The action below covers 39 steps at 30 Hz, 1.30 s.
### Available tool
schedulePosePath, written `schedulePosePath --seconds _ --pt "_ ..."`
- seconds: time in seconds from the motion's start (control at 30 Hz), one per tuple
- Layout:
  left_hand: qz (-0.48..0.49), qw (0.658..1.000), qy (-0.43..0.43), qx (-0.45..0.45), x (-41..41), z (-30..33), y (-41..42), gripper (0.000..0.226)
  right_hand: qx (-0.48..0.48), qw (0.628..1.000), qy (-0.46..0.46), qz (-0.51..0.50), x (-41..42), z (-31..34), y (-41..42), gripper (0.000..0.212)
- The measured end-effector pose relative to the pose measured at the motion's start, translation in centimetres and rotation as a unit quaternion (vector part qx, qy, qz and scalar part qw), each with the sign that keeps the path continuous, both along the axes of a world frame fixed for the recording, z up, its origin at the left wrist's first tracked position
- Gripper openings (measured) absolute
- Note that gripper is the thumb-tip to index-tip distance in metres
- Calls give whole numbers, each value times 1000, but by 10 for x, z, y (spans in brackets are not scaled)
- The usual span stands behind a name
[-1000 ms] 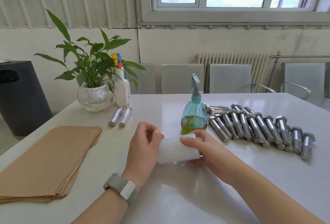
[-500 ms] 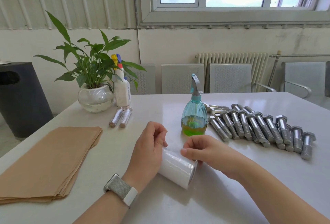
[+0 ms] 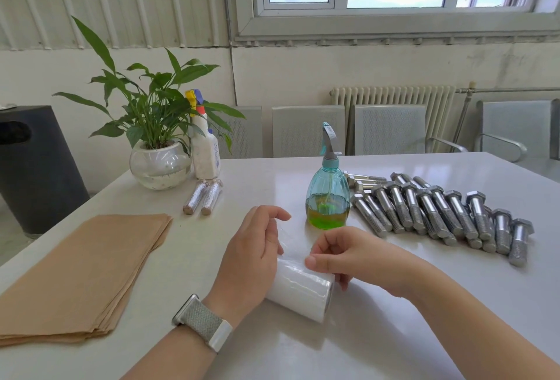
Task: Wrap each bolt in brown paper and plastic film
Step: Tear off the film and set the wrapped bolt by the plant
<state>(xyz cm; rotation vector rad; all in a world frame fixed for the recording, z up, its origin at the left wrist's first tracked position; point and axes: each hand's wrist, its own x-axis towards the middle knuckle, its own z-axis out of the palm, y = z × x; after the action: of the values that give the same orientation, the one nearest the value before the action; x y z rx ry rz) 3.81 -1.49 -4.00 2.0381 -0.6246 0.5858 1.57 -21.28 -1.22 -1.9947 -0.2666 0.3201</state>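
Note:
A white roll of plastic film (image 3: 300,292) lies tilted on the white table (image 3: 394,334), between my hands. My left hand (image 3: 251,261) covers the roll's left end. Its fingers are curled and raised, and a thin clear strip of film stretches up to them. My right hand (image 3: 354,255) grips the roll, thumb on top and fingers curled behind its right end. Several bare steel bolts (image 3: 439,213) lie in a row at the right. A stack of brown paper sheets (image 3: 85,273) sits at the left. Two wrapped bolts (image 3: 203,198) lie near the plant.
A teal spray bottle (image 3: 327,198) with green liquid stands just beyond my hands. A potted plant (image 3: 157,164) and a white spray bottle (image 3: 206,152) stand at the back left. Grey chairs (image 3: 391,128) line the far edge. A dark bin (image 3: 33,167) stands left of the table.
The roll has come down from in front of the spray bottle onto the table and turned at an angle. My left fingers have lifted away from it, drawing film out.

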Motion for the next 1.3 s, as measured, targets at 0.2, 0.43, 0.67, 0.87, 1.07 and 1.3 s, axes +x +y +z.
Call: schedulePosePath --seconds 0.2,0.43,0.67,0.87,1.07,1.3 --pt "17 1000 -11 8 0 1 1 23 9 998 -55 6 -2 6 -1 20" --pt "14 1000 -4 -2 2 3 7 24 37 992 -117 -13 -2 9 1 13" --pt "-53 999 11 3 6 14 18 37 42 990 -133 -14 -3 11 3 12" --pt "-103 971 -3 216 8 42 20 58 27 989 -145 -7 -5 10 4 12" --pt "-83 928 -94 350 6 56 10 70 16 988 -151 -9 -2 8 3 14" --pt "-109 945 -171 256 4 53 29 44 14 989 -143 -20 -1 7 2 15"
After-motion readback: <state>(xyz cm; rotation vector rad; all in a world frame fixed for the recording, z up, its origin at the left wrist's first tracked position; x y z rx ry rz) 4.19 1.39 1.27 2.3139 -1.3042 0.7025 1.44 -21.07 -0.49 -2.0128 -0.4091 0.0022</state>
